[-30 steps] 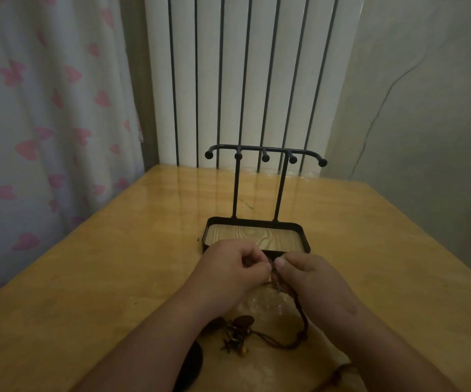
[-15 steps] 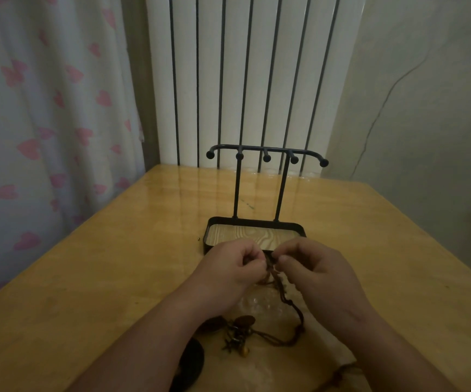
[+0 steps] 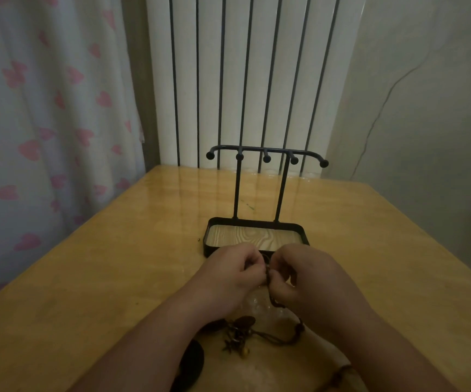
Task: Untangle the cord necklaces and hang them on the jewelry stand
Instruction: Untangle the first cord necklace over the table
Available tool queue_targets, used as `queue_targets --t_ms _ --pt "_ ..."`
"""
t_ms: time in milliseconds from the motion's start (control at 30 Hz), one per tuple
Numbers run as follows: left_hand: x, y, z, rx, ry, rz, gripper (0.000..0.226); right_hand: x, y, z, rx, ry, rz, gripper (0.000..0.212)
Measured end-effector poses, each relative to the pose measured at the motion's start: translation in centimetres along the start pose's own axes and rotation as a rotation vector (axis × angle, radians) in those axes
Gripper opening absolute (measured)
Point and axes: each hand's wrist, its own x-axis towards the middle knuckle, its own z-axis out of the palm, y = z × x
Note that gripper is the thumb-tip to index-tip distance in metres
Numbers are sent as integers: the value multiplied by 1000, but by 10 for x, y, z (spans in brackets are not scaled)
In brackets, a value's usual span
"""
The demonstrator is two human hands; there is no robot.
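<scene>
Pinching the cord necklaces [image 3: 238,333], fingers [image 3: 250,260] of left hand [image 3: 228,275] and right hand [image 3: 310,278] meet above a glossy wooden bench [image 3: 115,278]; jewelry stand [image 3: 237,188] beyond, radiator [image 3: 228,80] and heart-print curtain [image 3: 45,108] behind.

Glossy wooden table [image 3: 87,278]. At centre, upright black jewelry stand [image 3: 255,222] on tray base. At near edge, tangled cord necklaces [image 3: 240,329]; just left, dark round disc [image 3: 192,360].
</scene>
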Motion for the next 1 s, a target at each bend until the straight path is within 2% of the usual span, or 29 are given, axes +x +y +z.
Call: queue_targets --t_ms 233,1000 --pt "0 -3 0 -45 -28 -13 13 1 -3 -1 -78 -8 -50 10" --pt "1 -4 2 -62 24 -29 18 -1 5 2 39 33 -22 7"
